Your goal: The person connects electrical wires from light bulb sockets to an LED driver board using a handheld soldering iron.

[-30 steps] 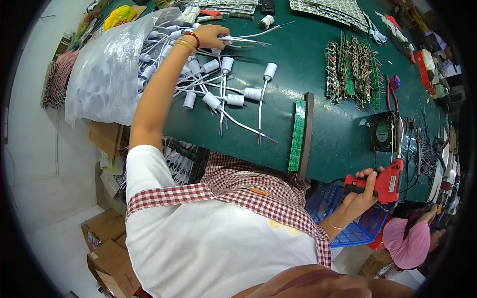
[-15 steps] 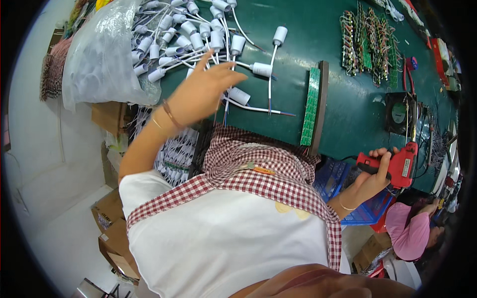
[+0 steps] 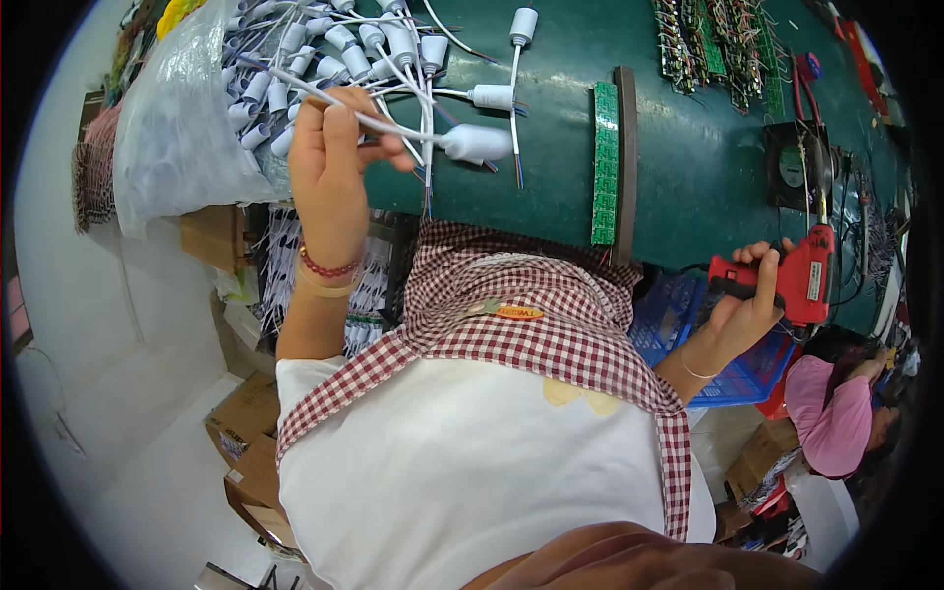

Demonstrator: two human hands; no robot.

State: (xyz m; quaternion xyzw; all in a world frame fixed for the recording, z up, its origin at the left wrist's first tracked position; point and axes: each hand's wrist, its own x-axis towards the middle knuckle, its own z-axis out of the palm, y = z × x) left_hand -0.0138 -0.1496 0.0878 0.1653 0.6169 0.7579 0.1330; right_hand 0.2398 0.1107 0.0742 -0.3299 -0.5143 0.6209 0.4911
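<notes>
My left hand (image 3: 329, 167) is closed on the white cable of a lamp holder. The lamp holder's white cylindrical body (image 3: 477, 144) hangs off to the right of my fingers, above the green table. Behind it lies a pile of similar white lamp holders (image 3: 344, 49) with their cables. In my right hand (image 3: 745, 310) is a red and black soldering gun (image 3: 814, 270), gripped by its handle, with its metal tip pointing away from me. Between the hands, a strip of green circuit boards (image 3: 605, 167) rests along a dark bar (image 3: 623, 167).
A clear plastic bag (image 3: 177, 138) stands at the table's left end. Bundles of wired boards (image 3: 703, 49) lie at the far right. Near the soldering gun is a black box (image 3: 790, 167). A blue basket (image 3: 733, 379) sits below; a person in pink (image 3: 831, 413) is at right.
My left hand, empty over the pile before, now holds a lamp holder by its cable and has drawn back toward me. The soldering gun stays in my right hand, and the view has shifted slightly.
</notes>
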